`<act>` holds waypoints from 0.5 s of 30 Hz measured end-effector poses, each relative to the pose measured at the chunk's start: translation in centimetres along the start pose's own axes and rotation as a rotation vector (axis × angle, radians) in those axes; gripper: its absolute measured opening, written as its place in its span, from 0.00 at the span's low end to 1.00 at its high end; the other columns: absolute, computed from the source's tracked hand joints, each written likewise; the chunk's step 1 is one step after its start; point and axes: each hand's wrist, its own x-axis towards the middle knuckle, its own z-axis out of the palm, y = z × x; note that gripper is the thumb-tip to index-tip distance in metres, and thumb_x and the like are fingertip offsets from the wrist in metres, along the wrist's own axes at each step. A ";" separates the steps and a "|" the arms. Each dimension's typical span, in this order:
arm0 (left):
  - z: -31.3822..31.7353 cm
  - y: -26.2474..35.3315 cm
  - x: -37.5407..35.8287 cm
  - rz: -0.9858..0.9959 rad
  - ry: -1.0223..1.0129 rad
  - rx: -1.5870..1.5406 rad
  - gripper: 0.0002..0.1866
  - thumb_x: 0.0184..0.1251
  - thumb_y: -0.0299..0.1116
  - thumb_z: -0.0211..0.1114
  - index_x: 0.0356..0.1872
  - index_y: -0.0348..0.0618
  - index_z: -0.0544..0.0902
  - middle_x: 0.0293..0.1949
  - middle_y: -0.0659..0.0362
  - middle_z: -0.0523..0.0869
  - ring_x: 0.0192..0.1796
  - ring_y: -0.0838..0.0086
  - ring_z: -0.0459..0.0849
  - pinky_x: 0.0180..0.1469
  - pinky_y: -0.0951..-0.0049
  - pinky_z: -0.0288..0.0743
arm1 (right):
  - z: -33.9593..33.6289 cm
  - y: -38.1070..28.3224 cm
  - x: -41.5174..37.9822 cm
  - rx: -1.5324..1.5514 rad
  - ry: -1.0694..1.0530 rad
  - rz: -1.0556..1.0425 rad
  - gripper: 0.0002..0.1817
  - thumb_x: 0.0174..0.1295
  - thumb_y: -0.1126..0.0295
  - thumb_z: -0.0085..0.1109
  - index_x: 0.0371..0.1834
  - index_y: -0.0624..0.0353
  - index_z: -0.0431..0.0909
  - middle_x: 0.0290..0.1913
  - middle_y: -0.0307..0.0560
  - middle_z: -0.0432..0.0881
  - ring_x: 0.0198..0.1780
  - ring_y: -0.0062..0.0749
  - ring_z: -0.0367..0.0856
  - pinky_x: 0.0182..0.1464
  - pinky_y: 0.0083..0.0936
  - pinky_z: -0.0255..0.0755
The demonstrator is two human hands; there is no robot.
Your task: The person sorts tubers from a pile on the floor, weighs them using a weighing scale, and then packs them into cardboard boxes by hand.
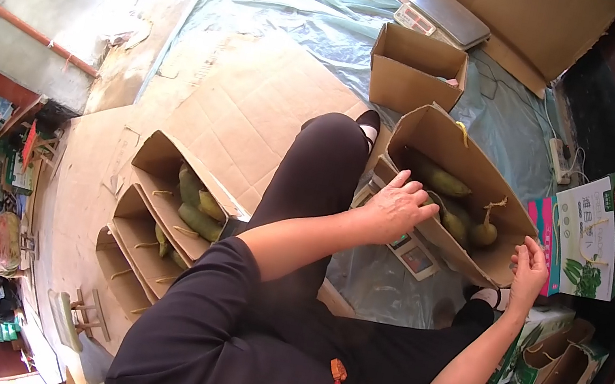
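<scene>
Cardboard box [447,147] of green gourds [441,180] sits at about two o'clock in the head view, tilted open on a small scale [415,256]; left hand [397,208] lies on its near rim with fingers spread and curled over the edge; right hand [529,268] clasps the flap at four o'clock, fingers bent round it. Risk, as I judge it: box may slide off the scale and spill, since the grip is only on thin flaps.
</scene>
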 end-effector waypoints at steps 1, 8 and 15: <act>-0.1 0.0 0.0 0.004 -0.001 -0.011 0.29 0.52 0.36 0.69 0.58 0.50 0.73 0.49 0.58 0.77 0.63 0.62 0.69 0.69 0.49 0.52 | -0.2 0.5 0.3 0.012 -0.010 -0.003 0.15 0.63 0.69 0.59 0.52 0.62 0.78 0.41 0.37 0.82 0.33 0.15 0.75 0.35 0.14 0.68; -0.5 0.5 -0.5 0.053 -0.004 -0.091 0.31 0.53 0.36 0.70 0.61 0.53 0.71 0.55 0.59 0.76 0.66 0.62 0.66 0.70 0.48 0.50 | -0.2 0.3 0.1 0.005 0.009 -0.018 0.15 0.64 0.70 0.58 0.52 0.62 0.78 0.38 0.36 0.82 0.33 0.15 0.75 0.34 0.14 0.68; -0.9 1.1 -0.7 0.071 0.012 -0.110 0.31 0.53 0.36 0.69 0.61 0.54 0.71 0.58 0.58 0.74 0.67 0.61 0.65 0.71 0.47 0.49 | -0.4 1.8 0.8 0.042 -0.009 -0.043 0.10 0.64 0.66 0.60 0.39 0.63 0.81 0.29 0.38 0.81 0.30 0.16 0.74 0.34 0.16 0.68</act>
